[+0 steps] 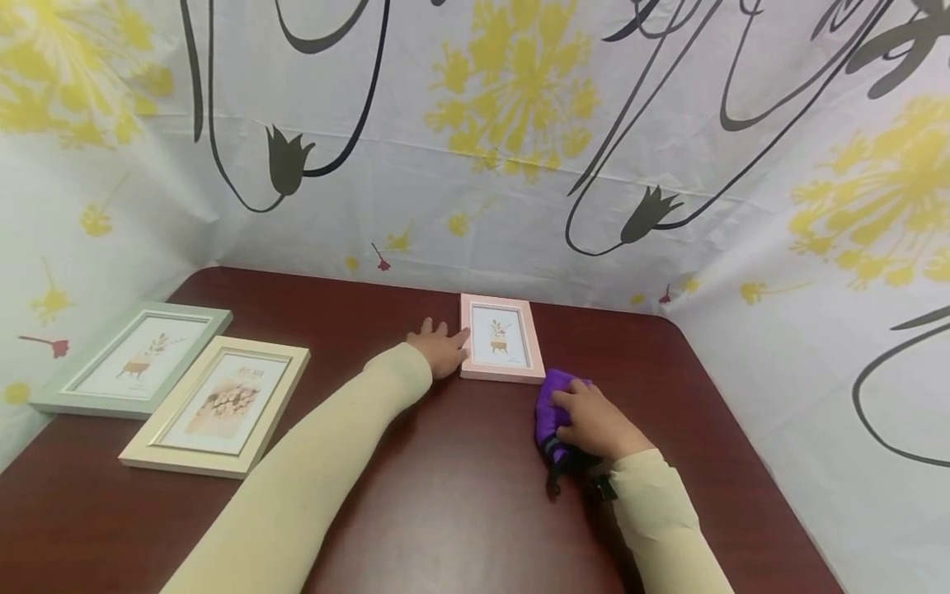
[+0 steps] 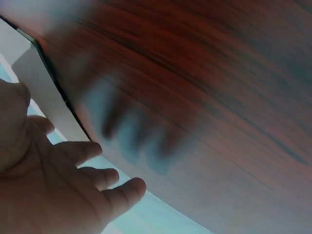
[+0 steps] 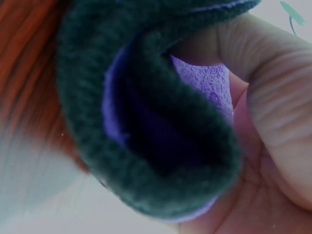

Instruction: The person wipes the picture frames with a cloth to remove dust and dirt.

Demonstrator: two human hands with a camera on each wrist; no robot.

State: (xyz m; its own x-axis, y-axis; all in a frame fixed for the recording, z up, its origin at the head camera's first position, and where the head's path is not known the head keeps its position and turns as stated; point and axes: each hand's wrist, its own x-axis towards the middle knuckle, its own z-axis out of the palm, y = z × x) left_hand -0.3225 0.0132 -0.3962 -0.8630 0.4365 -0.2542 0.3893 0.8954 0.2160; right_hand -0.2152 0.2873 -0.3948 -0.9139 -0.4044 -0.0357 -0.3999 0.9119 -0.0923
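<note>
A pink picture frame [image 1: 502, 371] lies face up near the table's back edge. My left hand [image 1: 439, 348] is at its left side, fingers spread, with fingertips right at the frame's edge. From the left wrist, that hand [image 2: 53, 170] shows loosely extended fingers beside the pale side of the frame [image 2: 44, 92]. In my right hand [image 1: 599, 421] is a purple cloth [image 1: 547, 404] with a dark border, bunched up by the frame's lower right corner. The right wrist view shows the thumb [image 3: 278, 87] pinching the cloth's dark knitted edge [image 3: 87, 112], which folds into a loop.
On the left of the dark red-brown table [image 1: 445, 511] lie a green picture frame [image 1: 55, 396] and a cream picture frame [image 1: 185, 462], the cream one overlapping the green. A white sheet [image 1: 416, 190] with flower prints hangs around the back and sides.
</note>
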